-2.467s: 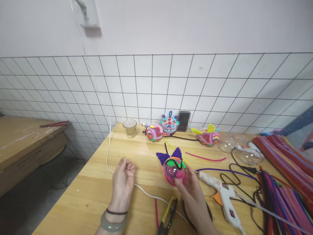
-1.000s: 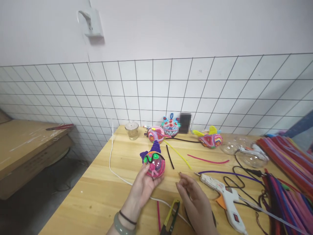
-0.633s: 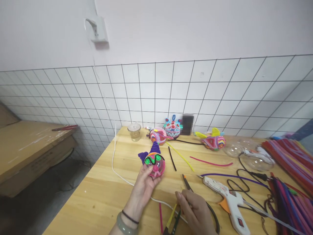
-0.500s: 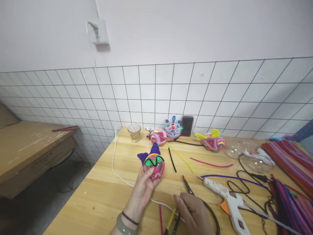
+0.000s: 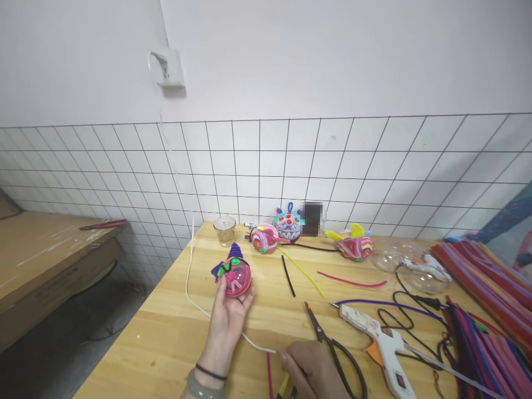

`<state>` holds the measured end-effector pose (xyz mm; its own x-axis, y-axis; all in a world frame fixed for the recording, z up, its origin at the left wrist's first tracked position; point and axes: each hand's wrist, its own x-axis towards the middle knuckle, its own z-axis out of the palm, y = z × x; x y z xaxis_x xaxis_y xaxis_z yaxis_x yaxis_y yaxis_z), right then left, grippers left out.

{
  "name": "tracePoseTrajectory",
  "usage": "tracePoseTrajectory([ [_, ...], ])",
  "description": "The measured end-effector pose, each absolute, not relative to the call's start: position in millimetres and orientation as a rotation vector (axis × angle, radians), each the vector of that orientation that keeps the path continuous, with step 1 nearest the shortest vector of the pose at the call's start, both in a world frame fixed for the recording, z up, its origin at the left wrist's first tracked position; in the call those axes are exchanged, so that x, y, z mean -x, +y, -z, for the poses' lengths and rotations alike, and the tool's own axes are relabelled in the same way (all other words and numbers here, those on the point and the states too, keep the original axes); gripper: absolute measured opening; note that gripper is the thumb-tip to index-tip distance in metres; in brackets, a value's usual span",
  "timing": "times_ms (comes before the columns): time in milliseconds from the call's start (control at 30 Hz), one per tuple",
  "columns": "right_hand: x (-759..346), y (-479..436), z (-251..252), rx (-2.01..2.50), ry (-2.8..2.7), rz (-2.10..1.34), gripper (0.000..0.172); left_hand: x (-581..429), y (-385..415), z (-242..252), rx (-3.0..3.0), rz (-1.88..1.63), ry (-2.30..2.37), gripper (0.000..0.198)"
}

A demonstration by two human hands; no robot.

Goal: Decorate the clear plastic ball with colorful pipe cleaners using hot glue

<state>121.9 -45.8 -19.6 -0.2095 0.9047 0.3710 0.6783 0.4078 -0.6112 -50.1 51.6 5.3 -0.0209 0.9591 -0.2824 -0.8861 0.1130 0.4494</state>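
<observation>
My left hand [image 5: 229,320] is closed around a clear ball ornament [image 5: 241,277] trimmed with pipe cleaners and held above the table. Purple coiled pipe-cleaner ears stick up from it, with green, black and pink trim on its front. My right hand [image 5: 313,368] is curled with thumb and fingers together near the front edge; whatever it holds, if anything, is hidden. Beside that hand lie black-handled scissors [image 5: 318,328], partly covered by it. Yellow-and-black handles [image 5: 283,386] show just left of it, along with a pink pipe cleaner [image 5: 270,377].
Finished pipe-cleaner ornaments [image 5: 265,238] stand along the tiled wall, near a glass cup [image 5: 225,233]. A white glue gun [image 5: 376,335] lies on the right among cords, clear plastic balls [image 5: 428,277] and pipe-cleaner bundles [image 5: 486,349]. A white cable [image 5: 189,288] crosses the left side.
My left hand has shifted left with the ball ornament and turned it, so its face points more to the side. My right hand has moved slightly left and down, showing more of the scissors.
</observation>
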Motion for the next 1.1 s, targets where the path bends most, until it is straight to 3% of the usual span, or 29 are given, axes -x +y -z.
tracePoseTrajectory([
  [100, -120.8, -44.3, 16.4, 1.335, -2.151, -0.331, 0.045, 50.1, 50.5, -6.0, -0.139, -1.472, 0.609, 0.019],
  [300, -117.8, -39.8, 22.2, 1.298, -2.042, -0.464, 0.026, 49.5, 49.9, -9.0, -0.112, -1.464, 0.597, 0.016],
  [400, -118.2, -36.4, 27.0, 1.467, -1.958, -0.456, 0.038, 52.7, 51.5, -7.9, -0.1, -1.46, 0.575, 0.018],
  [533, -119.2, -35.1, 18.4, 1.553, -1.987, -0.511, 0.026, 60.7, 54.7, -7.5, -0.074, -1.456, 0.5, 0.027],
  [767, -112.3, -44.8, 4.3, 1.476, -2.111, -0.523, 0.03, 78.2, 57.4, -12.6, 0.007, -1.547, 0.419, 0.043],
  [1100, -175.1, -18.6, -9.7, 1.457, -1.325, -0.507, 0.038, 99.6, 62.0, -17.1, 0.075, -1.619, 0.362, 0.052],
])
